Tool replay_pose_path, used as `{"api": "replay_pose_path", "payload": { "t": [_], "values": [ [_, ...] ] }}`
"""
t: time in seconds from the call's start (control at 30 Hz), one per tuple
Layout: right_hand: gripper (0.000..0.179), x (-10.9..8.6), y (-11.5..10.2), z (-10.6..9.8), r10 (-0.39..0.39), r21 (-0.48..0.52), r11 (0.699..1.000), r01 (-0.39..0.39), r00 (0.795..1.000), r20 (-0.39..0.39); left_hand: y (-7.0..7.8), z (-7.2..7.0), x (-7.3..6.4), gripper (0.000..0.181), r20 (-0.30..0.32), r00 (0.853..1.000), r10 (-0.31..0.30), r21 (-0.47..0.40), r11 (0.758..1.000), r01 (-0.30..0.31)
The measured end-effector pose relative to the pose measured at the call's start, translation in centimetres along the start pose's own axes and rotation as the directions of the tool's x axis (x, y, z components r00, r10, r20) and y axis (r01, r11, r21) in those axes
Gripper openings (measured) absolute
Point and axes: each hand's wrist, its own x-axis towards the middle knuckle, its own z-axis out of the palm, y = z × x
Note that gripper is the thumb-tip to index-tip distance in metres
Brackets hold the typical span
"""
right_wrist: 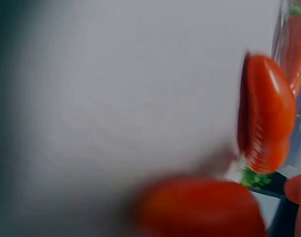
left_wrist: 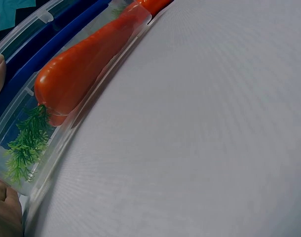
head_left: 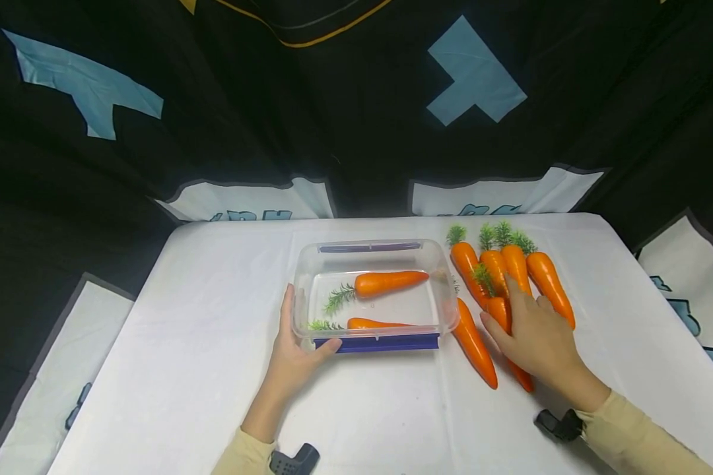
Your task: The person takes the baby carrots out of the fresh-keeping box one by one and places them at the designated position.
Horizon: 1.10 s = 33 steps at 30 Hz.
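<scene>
My left hand [head_left: 294, 359] grips a clear plastic container [head_left: 445, 284] with blue clips at its front left corner. The thumb lies over the front rim, the fingers along the left side. Two orange carrots [head_left: 389, 282] with green tops lie inside; the left wrist view shows one carrot [left_wrist: 81, 74] through the wall. On the right, my right hand [head_left: 537, 330] holds a carrot [head_left: 499, 311] between thumb and fingers, its middle hidden beneath the hand. That carrot's end [right_wrist: 205, 207] shows blurred in the right wrist view. Another carrot [head_left: 474, 346] lies between container and hand.
Several more carrots [head_left: 549, 284] lie side by side beyond the right hand, their green tops [head_left: 502, 232] toward the far edge. A white cloth [head_left: 214, 284] covers the table. Behind it hangs a black cloth [head_left: 362, 132] with pale blue shapes.
</scene>
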Motion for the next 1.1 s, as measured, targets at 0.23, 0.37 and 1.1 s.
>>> {"api": "replay_pose_path", "payload": {
  "t": [0.23,0.37,1.1],
  "values": [
    [0.082,1.8,-1.9,-2.3,-0.037,-0.091,0.995,0.027,0.994,-0.106,0.0,0.0,0.0,0.122,-0.008,1.0,0.001,0.023,1.0,-0.001],
    [0.076,3.2,-3.7,-3.6,-0.11,-0.04,0.994,0.106,0.988,-0.112,0.0,0.0,-0.1,0.122,-0.013,1.0,-0.002,0.021,1.0,0.002],
    [0.081,6.9,-12.5,-1.9,-0.481,0.417,0.837,0.355,0.84,0.251,-0.1,0.0,0.0,0.121,-0.005,1.0,0.003,0.022,1.0,-0.003]
  ]
}}
